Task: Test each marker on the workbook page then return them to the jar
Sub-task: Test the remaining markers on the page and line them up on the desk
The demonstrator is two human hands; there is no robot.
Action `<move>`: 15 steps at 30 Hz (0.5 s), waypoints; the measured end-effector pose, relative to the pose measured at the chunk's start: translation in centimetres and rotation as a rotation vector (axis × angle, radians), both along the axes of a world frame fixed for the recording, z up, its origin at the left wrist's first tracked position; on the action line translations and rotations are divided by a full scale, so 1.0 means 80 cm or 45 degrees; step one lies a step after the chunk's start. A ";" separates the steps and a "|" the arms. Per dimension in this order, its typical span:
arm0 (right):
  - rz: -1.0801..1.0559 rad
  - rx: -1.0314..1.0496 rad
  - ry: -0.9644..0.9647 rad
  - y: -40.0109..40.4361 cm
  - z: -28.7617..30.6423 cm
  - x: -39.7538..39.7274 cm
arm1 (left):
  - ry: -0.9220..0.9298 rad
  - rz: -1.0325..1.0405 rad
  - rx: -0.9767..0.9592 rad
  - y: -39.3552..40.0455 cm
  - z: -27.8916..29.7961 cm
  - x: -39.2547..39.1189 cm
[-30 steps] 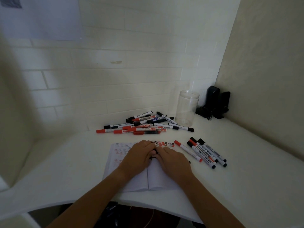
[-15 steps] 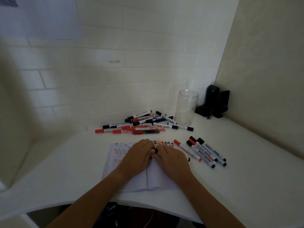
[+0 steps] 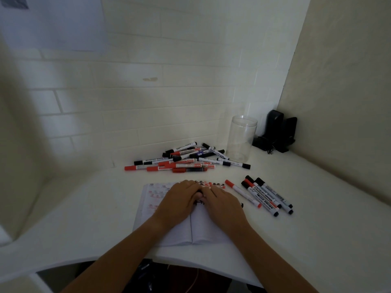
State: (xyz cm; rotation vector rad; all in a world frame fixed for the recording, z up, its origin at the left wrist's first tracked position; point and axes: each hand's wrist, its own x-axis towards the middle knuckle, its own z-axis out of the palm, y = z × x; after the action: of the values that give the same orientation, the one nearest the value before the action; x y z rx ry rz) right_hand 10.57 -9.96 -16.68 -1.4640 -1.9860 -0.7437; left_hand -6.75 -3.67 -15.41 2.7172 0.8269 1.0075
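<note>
Nothing's really moved: left hand & right hand still meet, curled, over workbook, pinching a mostly hidden marker (cap?). Light, stiff, slick; grip mid-barrel.

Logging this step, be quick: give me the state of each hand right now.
Left hand: curled over the open white workbook, fingers meeting the right; grip cannot be told.
Right hand: curled, a small dark object between both hands; grip cannot be told.
</note>
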 end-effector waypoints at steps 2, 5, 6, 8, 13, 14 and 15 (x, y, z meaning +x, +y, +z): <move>-0.043 0.000 -0.004 -0.004 0.003 -0.004 | 0.000 0.041 0.045 0.001 -0.001 0.000; -0.102 0.001 -0.041 -0.007 0.007 -0.008 | -0.012 0.010 0.029 0.001 -0.001 0.000; -0.113 -0.034 -0.037 -0.008 0.006 -0.006 | -0.022 -0.008 0.010 0.001 0.000 0.000; -0.142 -0.103 0.006 -0.011 0.008 -0.001 | -0.041 -0.020 -0.024 0.003 0.001 -0.002; -0.214 -0.209 0.256 -0.021 0.018 -0.003 | -0.117 0.074 -0.102 -0.001 0.001 -0.001; -0.194 -0.208 0.360 -0.021 0.021 -0.006 | -0.154 0.111 -0.127 -0.001 0.002 -0.001; -0.187 -0.214 0.445 -0.023 0.026 -0.008 | -0.184 0.138 -0.144 -0.002 0.003 -0.001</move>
State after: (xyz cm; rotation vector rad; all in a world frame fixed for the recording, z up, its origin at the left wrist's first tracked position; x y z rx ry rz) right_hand 9.94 -11.79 -14.61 -1.7194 -1.7204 -0.3528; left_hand -6.84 -3.82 -15.14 2.4960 0.9821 1.1261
